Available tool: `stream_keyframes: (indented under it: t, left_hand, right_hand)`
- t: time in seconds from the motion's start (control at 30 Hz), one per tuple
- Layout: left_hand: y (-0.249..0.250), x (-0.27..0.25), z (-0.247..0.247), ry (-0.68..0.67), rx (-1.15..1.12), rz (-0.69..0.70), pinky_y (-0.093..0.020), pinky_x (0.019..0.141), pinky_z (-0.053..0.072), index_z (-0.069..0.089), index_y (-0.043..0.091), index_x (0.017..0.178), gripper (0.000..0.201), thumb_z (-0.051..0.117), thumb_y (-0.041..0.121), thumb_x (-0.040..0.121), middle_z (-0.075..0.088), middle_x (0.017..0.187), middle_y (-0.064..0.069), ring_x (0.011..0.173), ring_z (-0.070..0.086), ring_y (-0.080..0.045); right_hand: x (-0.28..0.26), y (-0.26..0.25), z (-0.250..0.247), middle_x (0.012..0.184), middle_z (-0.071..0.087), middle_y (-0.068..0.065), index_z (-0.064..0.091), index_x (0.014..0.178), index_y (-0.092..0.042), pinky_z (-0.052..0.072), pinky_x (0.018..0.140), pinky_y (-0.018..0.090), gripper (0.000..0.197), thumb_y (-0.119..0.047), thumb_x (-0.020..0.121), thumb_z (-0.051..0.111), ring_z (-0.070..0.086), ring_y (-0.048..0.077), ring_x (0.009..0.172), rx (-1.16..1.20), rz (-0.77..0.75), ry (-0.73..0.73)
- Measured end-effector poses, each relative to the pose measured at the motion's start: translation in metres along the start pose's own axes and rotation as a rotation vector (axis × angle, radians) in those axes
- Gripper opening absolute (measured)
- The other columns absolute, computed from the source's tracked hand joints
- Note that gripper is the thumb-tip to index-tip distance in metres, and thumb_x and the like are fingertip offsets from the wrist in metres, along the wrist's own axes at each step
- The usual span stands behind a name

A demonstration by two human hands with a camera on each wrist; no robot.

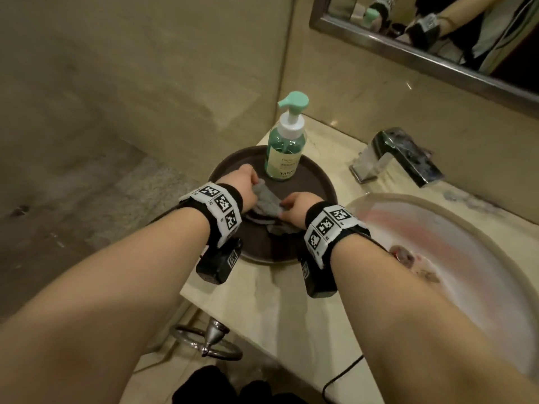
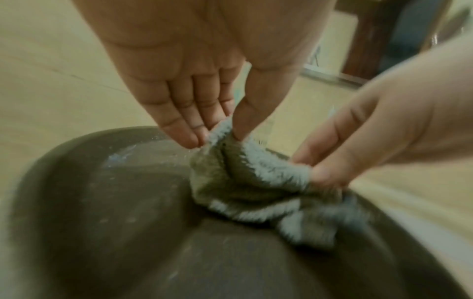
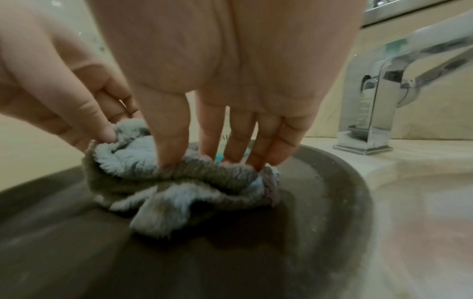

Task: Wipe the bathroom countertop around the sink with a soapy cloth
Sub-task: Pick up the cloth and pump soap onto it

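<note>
A crumpled grey fluffy cloth [image 1: 267, 202] lies on a round dark brown tray [image 1: 315, 182] at the left end of the beige countertop [image 1: 277, 301]. My left hand [image 1: 248, 177] pinches the cloth's far corner [image 2: 222, 131] between thumb and fingers. My right hand [image 1: 294, 207] pinches the cloth's near side [image 3: 179, 168] with thumb and fingertips. Seen from both wrists, the cloth [image 2: 245, 182] is bunched up and touches the tray [image 3: 76, 232]. A green soap pump bottle [image 1: 287, 141] stands upright at the back of the tray.
A glass sink bowl [image 1: 437, 234] sits to the right of the tray, with a chrome faucet [image 1: 399, 154] behind it. A tiled wall rises at the left and a mirror [image 1: 437, 27] hangs above. A metal towel ring [image 1: 210, 342] hangs under the counter's front edge.
</note>
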State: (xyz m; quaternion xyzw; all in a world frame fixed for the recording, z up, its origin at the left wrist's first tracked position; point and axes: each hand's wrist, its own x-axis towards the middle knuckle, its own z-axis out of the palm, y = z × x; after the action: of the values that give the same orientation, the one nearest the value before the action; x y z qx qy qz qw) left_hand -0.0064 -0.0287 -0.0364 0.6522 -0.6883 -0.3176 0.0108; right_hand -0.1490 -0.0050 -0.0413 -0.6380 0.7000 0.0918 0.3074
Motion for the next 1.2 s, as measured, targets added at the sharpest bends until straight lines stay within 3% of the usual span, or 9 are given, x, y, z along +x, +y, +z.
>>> stream_keyframes:
  t: [0.1,0.23,0.33,0.4,0.53,0.77,0.93,1.07,1.2]
  left_hand:
    - [0.001,-0.005,-0.013,0.051,-0.134,0.144,-0.032,0.089,0.046,0.052,0.015,0.114,0.034,0.052,0.000,0.083,0.051,0.099,-0.001,0.097,0.055,-0.023]
    - [0.009,-0.011,-0.036,0.065,-0.067,0.326,-0.028,0.089,0.044,0.056,0.016,0.113,0.035,0.048,-0.004,0.085,0.055,0.102,0.001,0.095,0.053,-0.017]
    - [0.017,-0.013,-0.052,0.047,-0.055,0.406,-0.034,0.095,0.047,0.057,0.019,0.107,0.032,0.050,-0.004,0.085,0.062,0.109,-0.003,0.102,0.059,-0.020]
    - [0.019,-0.013,-0.060,0.043,-0.053,0.435,-0.034,0.097,0.046,0.057,0.021,0.103,0.031,0.051,-0.004,0.085,0.063,0.110,-0.002,0.104,0.059,-0.020]
    - [0.012,-0.011,-0.069,0.085,-0.051,0.421,-0.027,0.089,0.044,0.058,0.015,0.111,0.026,0.055,0.004,0.088,0.064,0.108,-0.002,0.102,0.059,-0.018]
    - [0.001,-0.015,-0.067,0.019,-0.017,0.383,-0.032,0.090,0.046,0.059,0.019,0.114,0.031,0.060,0.036,0.088,0.061,0.102,0.000,0.103,0.059,-0.023]
    - [-0.004,-0.017,-0.070,0.068,-0.020,0.348,-0.025,0.080,0.039,0.056,0.012,0.112,0.022,0.058,0.019,0.091,0.056,0.105,-0.004,0.106,0.056,-0.025]
    - [-0.003,-0.023,-0.072,0.093,-0.119,0.319,-0.030,0.079,0.043,0.048,0.012,0.123,0.027,0.045,0.022,0.098,0.062,0.113,-0.012,0.099,0.059,-0.028]
    - [-0.004,-0.029,-0.072,0.035,-0.129,0.332,-0.025,0.078,0.042,0.049,0.014,0.124,0.033,0.049,0.030,0.096,0.058,0.103,-0.002,0.091,0.052,-0.016]
  right_hand:
    - [0.001,0.007,-0.003,0.134,0.058,0.002,0.052,0.133,-0.023,0.042,0.106,0.033,0.050,-0.035,0.085,0.062,0.055,0.022,0.122,0.213,-0.004,0.067]
    - [-0.005,0.007,-0.018,0.146,0.044,0.000,0.035,0.144,-0.026,0.035,0.111,0.031,0.066,-0.029,0.084,0.064,0.043,0.020,0.133,0.331,-0.114,0.209]
    - [-0.018,0.002,-0.031,0.140,0.050,-0.001,0.040,0.141,-0.024,0.033,0.104,0.022,0.063,-0.024,0.084,0.066,0.047,0.017,0.129,0.427,-0.181,0.217]
    - [-0.025,-0.001,-0.034,0.126,0.061,0.001,0.050,0.131,-0.018,0.038,0.099,0.024,0.051,-0.021,0.083,0.068,0.055,0.017,0.118,0.512,-0.179,0.228]
    - [-0.036,-0.006,-0.038,0.087,0.058,-0.009,0.053,0.099,-0.022,0.042,0.084,0.026,0.015,-0.023,0.088,0.062,0.054,0.014,0.095,0.607,-0.167,0.288]
    - [-0.045,-0.021,-0.050,0.112,0.063,0.001,0.053,0.118,-0.017,0.046,0.091,0.031,0.029,-0.031,0.093,0.052,0.059,0.019,0.104,0.655,-0.179,0.391]
    - [-0.050,-0.024,-0.050,0.117,0.065,0.002,0.053,0.120,-0.020,0.049,0.097,0.043,0.031,-0.034,0.093,0.051,0.062,0.022,0.107,0.718,-0.154,0.398]
    - [-0.054,-0.020,-0.051,0.119,0.064,0.003,0.052,0.125,-0.018,0.048,0.094,0.033,0.033,-0.033,0.097,0.046,0.060,0.021,0.108,0.697,-0.126,0.464]
    - [-0.055,-0.020,-0.051,0.120,0.062,0.002,0.051,0.126,-0.019,0.043,0.087,0.027,0.033,-0.033,0.098,0.042,0.058,0.018,0.106,0.701,-0.115,0.492]
